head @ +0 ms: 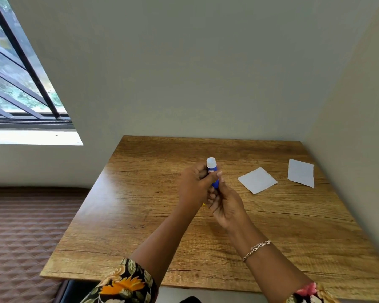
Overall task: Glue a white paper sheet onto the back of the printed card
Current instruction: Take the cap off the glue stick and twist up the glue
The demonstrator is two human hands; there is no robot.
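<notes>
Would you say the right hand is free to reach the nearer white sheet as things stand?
Probably not at once: the right hand and left hand both grip the glue stick. The table between it and the nearer white sheet looks bare.

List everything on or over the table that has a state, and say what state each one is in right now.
glue stick: upright, held over the table, white end up
left hand: gripping the glue stick's upper part
right hand: gripping its lower end
nearer white sheet: lying flat, untouched
farther white sheet: lying on the table, untouched
table: holding both sheets
</notes>
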